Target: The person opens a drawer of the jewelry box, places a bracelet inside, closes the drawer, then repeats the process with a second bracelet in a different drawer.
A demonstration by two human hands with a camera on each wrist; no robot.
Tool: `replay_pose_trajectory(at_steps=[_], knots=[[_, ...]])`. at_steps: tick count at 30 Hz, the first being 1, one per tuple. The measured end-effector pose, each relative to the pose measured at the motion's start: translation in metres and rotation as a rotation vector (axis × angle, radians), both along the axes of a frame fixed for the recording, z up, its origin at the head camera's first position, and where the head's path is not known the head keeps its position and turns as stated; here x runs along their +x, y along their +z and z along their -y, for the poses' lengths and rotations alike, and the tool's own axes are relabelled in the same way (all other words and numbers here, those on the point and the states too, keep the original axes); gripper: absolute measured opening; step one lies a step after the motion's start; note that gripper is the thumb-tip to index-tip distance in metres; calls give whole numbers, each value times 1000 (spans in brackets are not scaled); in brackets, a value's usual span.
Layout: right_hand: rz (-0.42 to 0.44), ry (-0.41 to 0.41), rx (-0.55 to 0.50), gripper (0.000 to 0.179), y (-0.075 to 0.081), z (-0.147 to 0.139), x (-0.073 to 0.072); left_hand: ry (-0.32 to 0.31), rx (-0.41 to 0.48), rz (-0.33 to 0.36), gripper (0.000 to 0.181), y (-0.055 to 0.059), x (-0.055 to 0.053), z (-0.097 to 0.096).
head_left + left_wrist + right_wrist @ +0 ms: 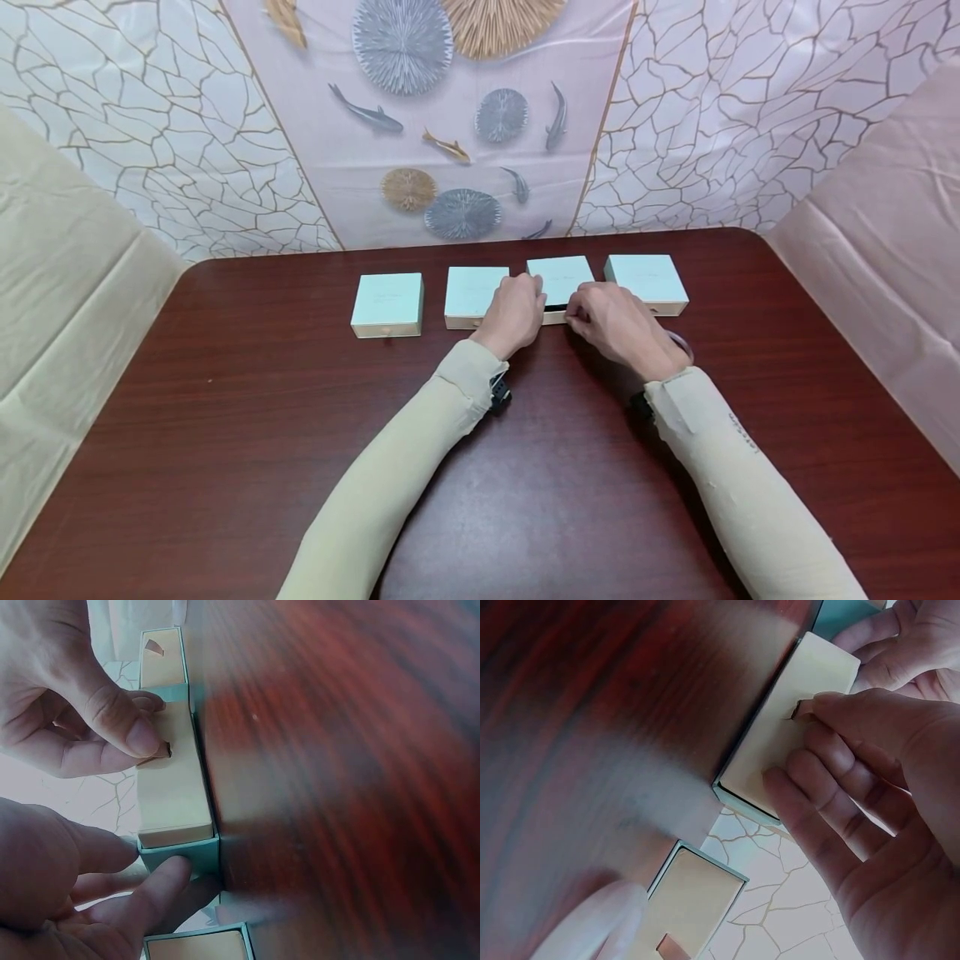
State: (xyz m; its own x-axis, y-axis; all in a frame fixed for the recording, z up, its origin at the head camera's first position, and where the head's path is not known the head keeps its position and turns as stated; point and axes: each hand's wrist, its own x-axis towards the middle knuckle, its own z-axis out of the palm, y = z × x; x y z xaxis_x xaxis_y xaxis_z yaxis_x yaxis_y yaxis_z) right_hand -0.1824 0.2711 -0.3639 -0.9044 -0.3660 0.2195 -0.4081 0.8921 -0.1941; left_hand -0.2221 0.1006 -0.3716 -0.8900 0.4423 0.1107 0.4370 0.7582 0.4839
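The third small drawer box [561,279] from the left has a pale mint lid and a cream drawer front [176,791]. Its drawer is pulled out a little, with a dark gap showing below the lid. My right hand [618,325] pinches the small brown pull tab [802,709] between thumb and finger. At the box's left end, my left hand [513,312] holds the mint sleeve [191,855], its fingers against the end wall. The far side of the box is hidden in both wrist views.
In the same row stand three more mint boxes: one at far left [387,302], one beside my left hand [472,292], one at right [647,281]. They stand near the back of a dark red-brown table [225,467]. Patterned cloth [465,125] hangs behind.
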Motion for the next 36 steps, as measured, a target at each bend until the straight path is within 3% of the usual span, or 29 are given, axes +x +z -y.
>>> replay_pose_trajectory(at_steps=[36], knots=[[39, -54, 3, 11, 3, 3, -2, 2, 19, 4, 30, -1, -1, 0]])
